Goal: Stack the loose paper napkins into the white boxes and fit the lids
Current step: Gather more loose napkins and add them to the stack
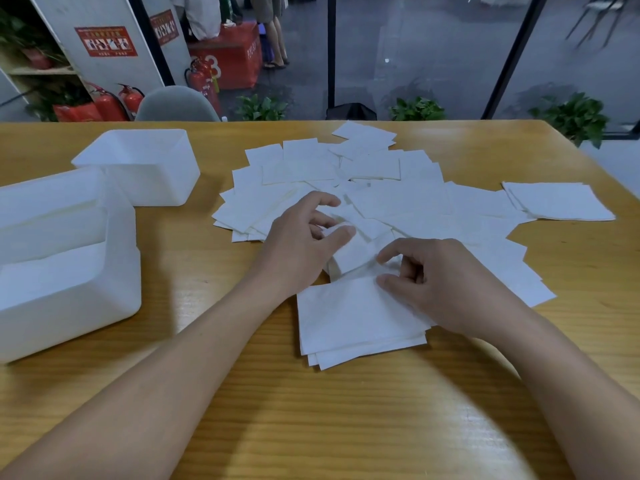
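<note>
Several loose white paper napkins (349,174) lie spread over the middle of the wooden table (346,410). A small gathered stack (346,323) lies nearest me. My left hand (301,237) pinches a napkin (353,252) between thumb and fingers just above that stack. My right hand (440,282) rests on the stack's right side, its thumb and forefinger curled around a napkin edge. Two open white boxes stand at the left: a near one (69,292) and a far one (138,168). A white lid-like piece (48,199) leans behind the near box.
A separate small napkin pile (561,202) lies at the table's right edge. A grey chair back (176,103) stands behind the far edge. Beyond are potted plants, fire extinguishers and a glass wall.
</note>
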### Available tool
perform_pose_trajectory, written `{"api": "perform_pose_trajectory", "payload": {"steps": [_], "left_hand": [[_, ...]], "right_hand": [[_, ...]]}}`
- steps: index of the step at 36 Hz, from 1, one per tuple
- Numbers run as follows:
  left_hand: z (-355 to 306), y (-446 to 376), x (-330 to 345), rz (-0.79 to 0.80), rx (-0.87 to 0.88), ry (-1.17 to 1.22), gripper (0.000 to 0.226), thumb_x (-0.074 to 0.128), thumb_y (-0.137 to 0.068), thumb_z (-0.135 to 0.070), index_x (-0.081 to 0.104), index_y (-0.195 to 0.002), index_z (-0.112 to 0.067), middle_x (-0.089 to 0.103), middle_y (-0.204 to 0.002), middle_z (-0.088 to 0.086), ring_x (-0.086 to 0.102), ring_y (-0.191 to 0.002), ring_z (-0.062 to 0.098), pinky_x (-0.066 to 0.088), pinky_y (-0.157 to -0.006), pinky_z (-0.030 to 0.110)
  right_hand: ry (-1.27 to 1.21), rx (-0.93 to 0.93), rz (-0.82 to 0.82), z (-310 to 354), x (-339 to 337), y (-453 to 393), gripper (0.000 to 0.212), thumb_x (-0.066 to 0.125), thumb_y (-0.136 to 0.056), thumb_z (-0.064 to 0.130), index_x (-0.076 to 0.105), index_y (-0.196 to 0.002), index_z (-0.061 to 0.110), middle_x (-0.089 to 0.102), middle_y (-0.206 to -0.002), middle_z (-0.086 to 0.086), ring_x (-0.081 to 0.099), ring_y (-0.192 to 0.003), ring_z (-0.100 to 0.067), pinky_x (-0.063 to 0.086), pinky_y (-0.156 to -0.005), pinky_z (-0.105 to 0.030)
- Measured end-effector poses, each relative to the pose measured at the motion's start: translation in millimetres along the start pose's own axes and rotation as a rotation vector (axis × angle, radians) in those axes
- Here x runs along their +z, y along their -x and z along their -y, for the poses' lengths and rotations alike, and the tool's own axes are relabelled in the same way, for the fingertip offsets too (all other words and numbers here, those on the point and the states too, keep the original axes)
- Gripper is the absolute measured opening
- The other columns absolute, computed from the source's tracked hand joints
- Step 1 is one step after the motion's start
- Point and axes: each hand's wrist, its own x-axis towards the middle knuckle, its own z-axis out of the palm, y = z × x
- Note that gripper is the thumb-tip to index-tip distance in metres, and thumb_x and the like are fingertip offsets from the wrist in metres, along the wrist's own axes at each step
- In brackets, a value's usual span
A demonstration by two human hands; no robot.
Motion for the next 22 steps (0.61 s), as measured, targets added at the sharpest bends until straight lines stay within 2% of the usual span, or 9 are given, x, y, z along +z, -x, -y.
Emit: {"api": "perform_pose_trajectory", "payload": {"steps": [3,6,12,16,19,22], "left_hand": [[-0.5,-3.7,-2.8,0.041,-0.097,0.007,0.05,0.083,-0.089,-0.061,0.063,-0.133,-0.047,0.076,-0.112,-0.017,0.073,-0.096,-0.001,0.055,-0.082,0.025],[0.1,-7.7,-6.6,0.042,-0.14,0.044,0.041,0.083,-0.089,-0.063,0.066,-0.122,-0.044,0.078,-0.107,-0.009,0.076,-0.095,0.008,0.061,-0.087,0.037],[0.6,-7.8,-7.6,-0.026,-0.134,0.096,0.038,0.086,-0.091,-0.048,0.067,-0.124,-0.042,0.078,-0.101,-0.013,0.075,-0.091,0.006,0.054,-0.079,0.027],[-1.5,-6.6,-9.0,0.007,-0.169,0.191,0.047,0.089,-0.088,-0.049,0.065,-0.128,-0.042,0.081,-0.104,-0.015,0.076,-0.096,0.003,0.055,-0.084,0.028],[-2.5,-6.8,-7.5,0.028,-0.147,0.094,0.047,0.086,-0.085,-0.058,0.061,-0.124,-0.047,0.08,-0.103,-0.016,0.076,-0.095,0.001,0.06,-0.085,0.033],[-4.9,-5.9,-2.0,0.039,-0.095,-0.009,0.038,0.083,-0.086,-0.06,0.064,-0.116,-0.049,0.078,-0.105,-0.012,0.076,-0.089,0.007,0.06,-0.078,0.035]], "right_hand": [[-0.004,0.002,0.003,-0.3,0.5,-0.5,0.013,0.077,-0.094,0.043,0.071,-0.104,0.047,0.066,-0.077,0.012,0.06,-0.063,-0.008,0.044,-0.056,-0.027],[-0.003,0.004,0.006,-0.1,0.5,-0.5,0.012,0.077,-0.094,0.042,0.071,-0.103,0.047,0.065,-0.076,0.011,0.059,-0.062,-0.008,0.043,-0.056,-0.026],[0.003,0.004,0.009,-0.1,0.9,-0.4,0.012,0.077,-0.095,0.042,0.071,-0.104,0.047,0.066,-0.077,0.011,0.06,-0.063,-0.007,0.041,-0.056,-0.021],[0.017,0.001,0.011,0.6,0.7,-0.2,0.012,0.077,-0.095,0.042,0.071,-0.105,0.047,0.066,-0.077,0.011,0.06,-0.064,-0.007,0.04,-0.055,-0.017],[0.017,0.003,0.009,1.1,1.0,-0.8,0.012,0.077,-0.095,0.043,0.071,-0.105,0.046,0.066,-0.077,0.011,0.06,-0.064,-0.008,0.04,-0.055,-0.018],[0.018,0.003,0.004,0.5,1.3,-0.8,0.013,0.077,-0.095,0.043,0.07,-0.105,0.047,0.066,-0.078,0.012,0.06,-0.065,-0.007,0.043,-0.056,-0.017]]}}
